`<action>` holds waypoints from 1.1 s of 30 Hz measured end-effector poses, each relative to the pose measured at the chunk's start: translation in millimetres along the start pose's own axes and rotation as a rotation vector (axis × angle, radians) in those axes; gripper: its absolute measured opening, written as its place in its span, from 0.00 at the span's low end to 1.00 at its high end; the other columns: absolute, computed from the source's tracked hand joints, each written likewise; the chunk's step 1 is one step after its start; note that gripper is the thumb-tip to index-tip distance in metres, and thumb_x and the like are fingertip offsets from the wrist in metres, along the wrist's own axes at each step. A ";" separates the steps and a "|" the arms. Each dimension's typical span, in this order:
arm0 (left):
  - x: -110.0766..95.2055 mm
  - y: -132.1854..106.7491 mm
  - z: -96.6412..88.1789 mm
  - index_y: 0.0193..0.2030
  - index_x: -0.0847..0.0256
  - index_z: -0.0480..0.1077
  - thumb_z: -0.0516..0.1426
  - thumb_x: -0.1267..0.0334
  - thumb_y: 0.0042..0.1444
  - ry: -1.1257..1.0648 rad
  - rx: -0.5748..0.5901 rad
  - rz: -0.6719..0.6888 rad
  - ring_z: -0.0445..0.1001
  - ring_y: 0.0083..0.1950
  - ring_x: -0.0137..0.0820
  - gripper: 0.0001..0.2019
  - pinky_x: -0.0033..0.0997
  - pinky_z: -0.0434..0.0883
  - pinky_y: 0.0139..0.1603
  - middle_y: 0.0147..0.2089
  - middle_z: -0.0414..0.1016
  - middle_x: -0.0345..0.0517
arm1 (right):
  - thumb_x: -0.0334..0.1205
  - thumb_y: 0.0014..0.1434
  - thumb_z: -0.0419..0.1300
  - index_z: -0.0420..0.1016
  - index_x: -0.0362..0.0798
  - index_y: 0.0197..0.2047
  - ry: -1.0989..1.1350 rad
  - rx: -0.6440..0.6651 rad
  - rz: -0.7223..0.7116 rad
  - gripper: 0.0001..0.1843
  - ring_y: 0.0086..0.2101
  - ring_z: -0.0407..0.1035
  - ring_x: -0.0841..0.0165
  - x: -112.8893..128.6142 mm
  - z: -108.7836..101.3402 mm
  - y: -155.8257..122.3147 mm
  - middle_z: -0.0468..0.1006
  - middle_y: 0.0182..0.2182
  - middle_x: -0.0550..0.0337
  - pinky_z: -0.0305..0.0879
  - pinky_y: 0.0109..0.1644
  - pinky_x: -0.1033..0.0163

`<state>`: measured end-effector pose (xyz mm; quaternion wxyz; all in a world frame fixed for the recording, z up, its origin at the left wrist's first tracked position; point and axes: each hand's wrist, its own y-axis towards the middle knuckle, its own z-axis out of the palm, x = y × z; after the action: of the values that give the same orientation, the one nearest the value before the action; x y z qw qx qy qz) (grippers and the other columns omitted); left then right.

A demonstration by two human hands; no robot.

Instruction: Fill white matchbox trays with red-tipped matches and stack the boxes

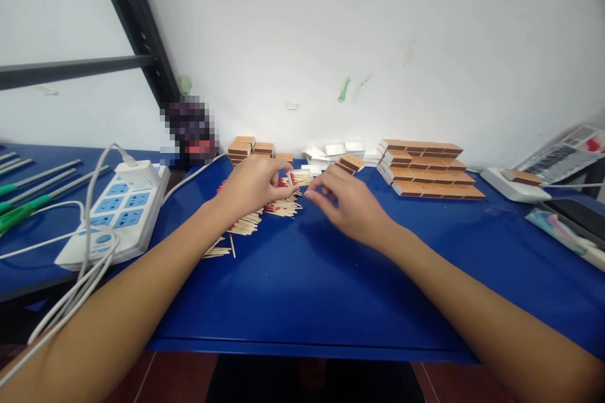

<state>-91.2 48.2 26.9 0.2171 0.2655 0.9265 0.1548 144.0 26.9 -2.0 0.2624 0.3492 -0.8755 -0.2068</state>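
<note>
Both my hands are over a heap of red-tipped matches (246, 223) on the blue table. My left hand (253, 184) curls its thumb and forefinger round some matches (302, 177) at the heap's right end. Just to the right, my right hand (347, 201) is apart from the left, its fingers bent and thumb tip close to the forefinger; whatever is between them, if anything, is too small to make out. Behind the right hand, a brown matchbox (350, 162) lies at a tilt near white matchbox trays (344, 149). Several brown matchboxes (243, 146) are stacked behind my left hand.
Stepped rows of matchboxes (435, 170) stand at the back right. A white power strip (118, 214) with looping cables lies left, beside green-handled metal rods (42, 186). At the right are a white device (508, 184) and a dark phone (579, 217). A wall rises behind.
</note>
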 end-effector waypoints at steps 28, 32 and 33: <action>-5.2 1.1 -4.2 0.50 0.61 0.81 0.68 0.56 0.59 0.106 -0.015 -0.046 0.73 0.29 0.32 0.16 0.33 0.60 0.32 0.29 0.80 0.42 | 0.38 0.71 0.62 0.75 0.49 0.45 0.119 0.351 0.082 0.02 0.34 0.66 0.68 3.4 2.5 -8.7 0.71 0.40 0.59 0.63 0.41 0.61; -2.0 0.5 -1.9 0.49 0.60 0.81 0.67 0.56 0.59 0.104 -0.025 -0.021 0.73 0.29 0.32 0.14 0.33 0.60 0.32 0.29 0.80 0.42 | 0.38 0.71 0.62 0.76 0.50 0.48 0.210 0.320 0.008 0.04 0.36 0.68 0.68 24.5 14.0 -7.4 0.72 0.43 0.56 0.65 0.42 0.61; -1.4 0.2 -1.4 0.50 0.60 0.81 0.67 0.56 0.59 0.103 -0.027 -0.018 0.73 0.29 0.31 0.15 0.33 0.60 0.32 0.29 0.80 0.42 | 0.39 0.70 0.63 0.76 0.49 0.47 0.212 0.318 0.001 0.04 0.37 0.69 0.67 29.0 18.1 -6.5 0.73 0.43 0.56 0.65 0.43 0.61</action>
<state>-90.8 47.3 28.6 0.1739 0.2460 0.9367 0.1787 118.4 4.9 -10.5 0.2946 0.4057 -0.8648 -0.0278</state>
